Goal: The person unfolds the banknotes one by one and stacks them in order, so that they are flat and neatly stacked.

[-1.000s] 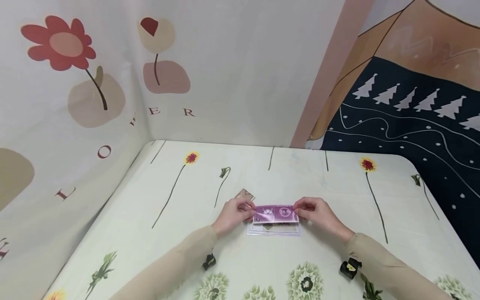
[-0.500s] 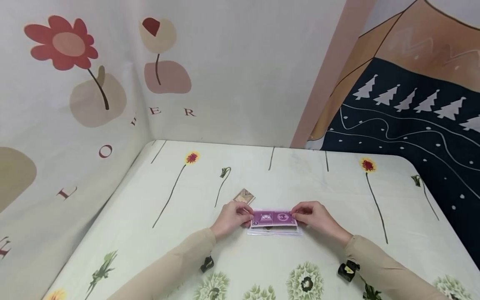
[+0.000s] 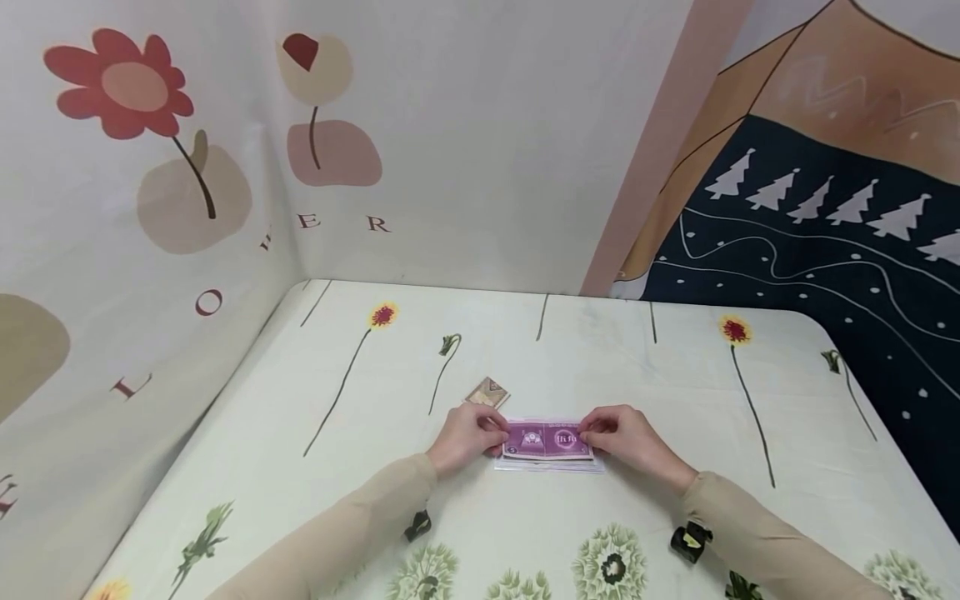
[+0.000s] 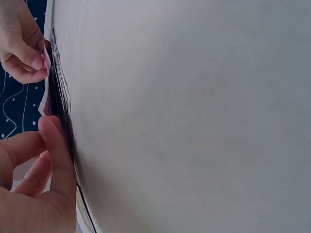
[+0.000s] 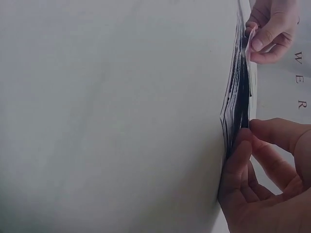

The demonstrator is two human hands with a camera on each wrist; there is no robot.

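Observation:
A purple banknote (image 3: 546, 439), printed with a 5 in its corner, lies low over a stack of papers in a clear sleeve (image 3: 550, 467). My left hand (image 3: 467, 437) pinches the note's left end between thumb and fingers. At the opposite end, my right hand (image 3: 627, 437) pinches it the same way. Seen edge-on in the right wrist view, layered sheets (image 5: 231, 107) sit under the note, which stands slightly apart from them. Just beyond the left hand, a brown note (image 3: 488, 392) lies at an angle, partly covered by that hand.
A white cloth with printed flowers (image 3: 613, 568) covers the table. Behind it rises a pale printed curtain (image 3: 465, 167), and a dark one with white trees (image 3: 795, 233) hangs at the right. Black straps (image 3: 690, 542) are on the wrists.
Both hands have lowered the purple note toward the stack and nearer the body. The brown note shows more now. The right hand has shifted slightly left.

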